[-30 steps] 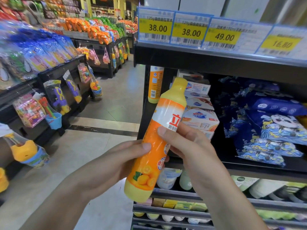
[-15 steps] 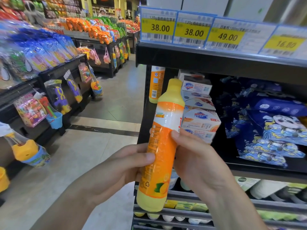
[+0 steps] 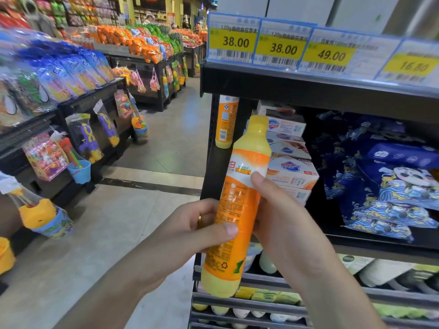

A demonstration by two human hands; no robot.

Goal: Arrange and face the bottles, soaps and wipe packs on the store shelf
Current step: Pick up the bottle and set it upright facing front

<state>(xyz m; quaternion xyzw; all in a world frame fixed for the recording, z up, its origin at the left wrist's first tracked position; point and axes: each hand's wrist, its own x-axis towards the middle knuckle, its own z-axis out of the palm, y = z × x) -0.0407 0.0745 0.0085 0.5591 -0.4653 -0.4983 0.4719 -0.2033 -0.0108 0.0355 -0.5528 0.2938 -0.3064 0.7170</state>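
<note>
Both hands hold an orange and yellow bottle point(image 3: 237, 210) nearly upright in front of the shelf's left end, its back label with fine print facing me. My left hand point(image 3: 190, 231) wraps the lower body, thumb across the label. My right hand point(image 3: 282, 224) grips the right side, forefinger at the white band. A second orange bottle point(image 3: 224, 122) stands at the shelf's left edge, back label outward. Stacked white soap boxes point(image 3: 291, 172) sit behind the held bottle. Blue panda wipe packs point(image 3: 389, 188) lie heaped at the right.
Yellow price tags point(image 3: 282, 49) line the black shelf point(image 3: 332, 91) above. Lower shelves hold yellow-green packs point(image 3: 273, 296) and white bottles point(image 3: 266, 260). An aisle of grey floor point(image 3: 142, 210) runs left, with toy racks point(image 3: 85, 138) and snack displays point(image 3: 142, 43) beyond.
The bottle has been turned in my hands from its front label with oranges to its back label, and brought from a tilt to nearly upright. My right forefinger moved up to the white band.
</note>
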